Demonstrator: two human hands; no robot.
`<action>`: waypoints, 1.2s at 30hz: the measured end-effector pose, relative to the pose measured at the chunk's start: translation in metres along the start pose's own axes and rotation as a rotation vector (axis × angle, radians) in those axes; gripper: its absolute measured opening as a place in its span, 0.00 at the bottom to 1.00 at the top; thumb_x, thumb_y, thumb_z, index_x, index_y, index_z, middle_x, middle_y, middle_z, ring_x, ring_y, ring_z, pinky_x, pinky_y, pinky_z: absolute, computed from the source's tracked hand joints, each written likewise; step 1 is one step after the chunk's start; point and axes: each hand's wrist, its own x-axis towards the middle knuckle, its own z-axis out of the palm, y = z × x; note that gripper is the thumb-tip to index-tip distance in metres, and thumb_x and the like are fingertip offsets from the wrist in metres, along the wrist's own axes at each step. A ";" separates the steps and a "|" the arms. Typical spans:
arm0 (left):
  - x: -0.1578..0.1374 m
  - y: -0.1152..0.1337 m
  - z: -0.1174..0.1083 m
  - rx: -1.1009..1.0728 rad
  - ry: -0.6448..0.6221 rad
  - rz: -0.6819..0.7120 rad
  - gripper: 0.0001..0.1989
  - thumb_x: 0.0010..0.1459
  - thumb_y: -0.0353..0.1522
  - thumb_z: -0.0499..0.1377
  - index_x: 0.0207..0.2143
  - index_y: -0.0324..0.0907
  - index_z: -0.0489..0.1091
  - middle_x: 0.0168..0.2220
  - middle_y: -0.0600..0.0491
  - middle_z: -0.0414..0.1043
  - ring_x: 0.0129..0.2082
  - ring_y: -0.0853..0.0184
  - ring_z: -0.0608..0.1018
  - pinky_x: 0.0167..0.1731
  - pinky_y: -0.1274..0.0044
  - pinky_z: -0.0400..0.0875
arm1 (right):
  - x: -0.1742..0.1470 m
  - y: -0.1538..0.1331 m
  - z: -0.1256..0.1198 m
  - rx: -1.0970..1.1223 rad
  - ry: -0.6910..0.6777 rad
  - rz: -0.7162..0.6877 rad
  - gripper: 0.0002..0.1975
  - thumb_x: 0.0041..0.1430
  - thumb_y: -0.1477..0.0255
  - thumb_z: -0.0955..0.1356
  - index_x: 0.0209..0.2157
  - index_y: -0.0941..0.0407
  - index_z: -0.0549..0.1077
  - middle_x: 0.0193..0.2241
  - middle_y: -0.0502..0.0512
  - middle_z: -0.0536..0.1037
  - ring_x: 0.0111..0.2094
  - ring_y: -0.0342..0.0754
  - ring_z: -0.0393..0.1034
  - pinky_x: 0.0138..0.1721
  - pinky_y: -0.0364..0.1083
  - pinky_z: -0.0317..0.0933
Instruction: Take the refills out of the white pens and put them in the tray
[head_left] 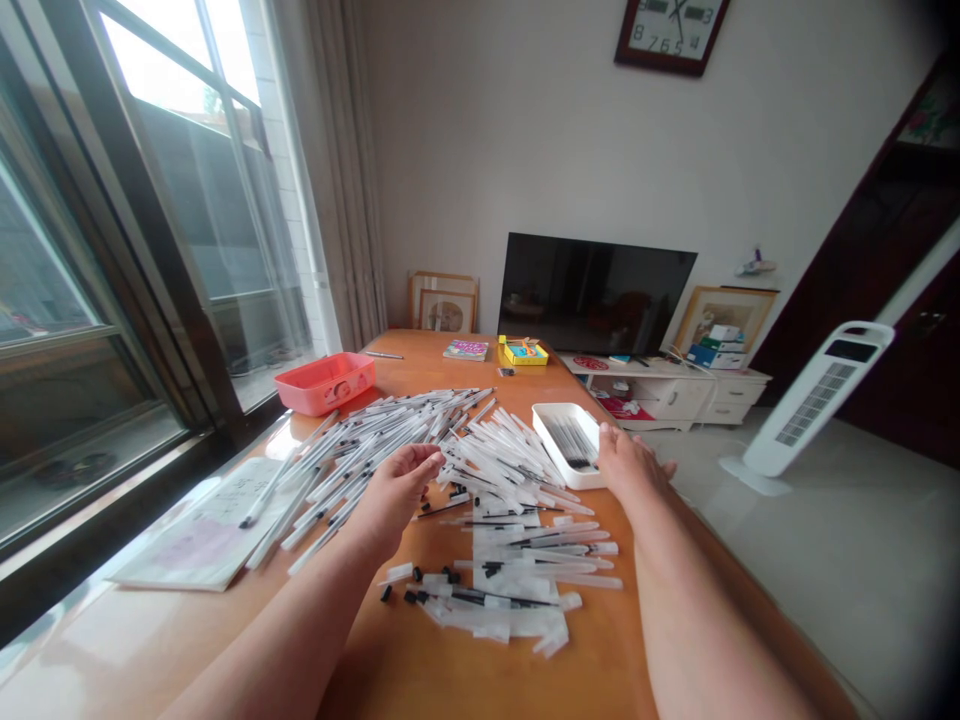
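I see an orange-brown worktop under frosted-white tubes and black caps. The tray is plain white, and the sticks in it look grey with black ends. I read the basket as coral-red with a printed picture, the booklet as off-white with a faint lilac patch, the box as bright yellow.

- Wall clock: the numerals 8, 7, 6, 5 and 3 can be read on its face; the mark between 5 and 3 is blurred.
- Booklet at the left edge of the tabletop: dark handwritten strokes, too faint to read.
- Magazine near the far edge: large cover lettering, illegible.
- Yellow box by the far right corner: printing too small to read.
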 end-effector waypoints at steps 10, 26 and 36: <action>0.000 0.001 -0.001 0.000 -0.008 0.001 0.26 0.50 0.50 0.65 0.45 0.43 0.75 0.42 0.47 0.78 0.39 0.61 0.76 0.35 0.74 0.64 | 0.001 0.001 0.004 0.134 -0.008 0.065 0.33 0.68 0.53 0.49 0.59 0.55 0.70 0.57 0.68 0.71 0.62 0.65 0.59 0.60 0.69 0.44; 0.002 0.006 -0.004 -0.029 0.000 -0.002 0.26 0.50 0.50 0.65 0.44 0.41 0.74 0.43 0.46 0.77 0.42 0.59 0.75 0.36 0.72 0.64 | -0.022 -0.012 -0.027 0.176 0.070 -0.123 0.24 0.67 0.59 0.55 0.46 0.52 0.78 0.41 0.58 0.81 0.45 0.55 0.71 0.43 0.46 0.59; 0.007 -0.002 -0.005 -0.006 0.015 0.008 0.25 0.52 0.50 0.65 0.45 0.41 0.74 0.43 0.47 0.78 0.39 0.63 0.75 0.36 0.74 0.64 | -0.027 -0.021 -0.033 0.045 -0.150 -0.149 0.28 0.69 0.56 0.53 0.46 0.53 0.78 0.44 0.62 0.80 0.49 0.58 0.71 0.49 0.50 0.58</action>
